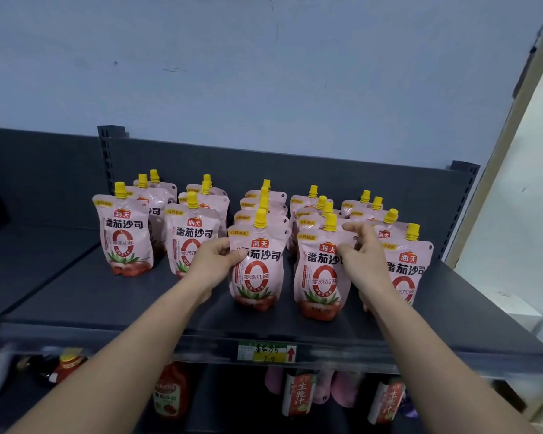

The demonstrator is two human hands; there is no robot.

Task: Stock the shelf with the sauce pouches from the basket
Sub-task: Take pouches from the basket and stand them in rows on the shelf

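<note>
Several pink sauce pouches with yellow caps stand in rows on the dark grey shelf [107,296]. My left hand [215,261] grips the left edge of the front pouch [259,270] in the middle row, thumb on its face. My right hand [362,261] holds the right edge of the neighbouring front pouch [322,277], fingers curled over its upper corner. Both pouches stand upright on the shelf. Another front pouch [406,270] stands behind my right hand, partly hidden by it. The basket is out of view.
The shelf's front lip carries a price label [265,352]. Below it hang and stand other sauce bottles [170,393] and packets [300,394]. A pale wall edge [514,151] bounds the shelf on the right. Bare shelf lies to the far left.
</note>
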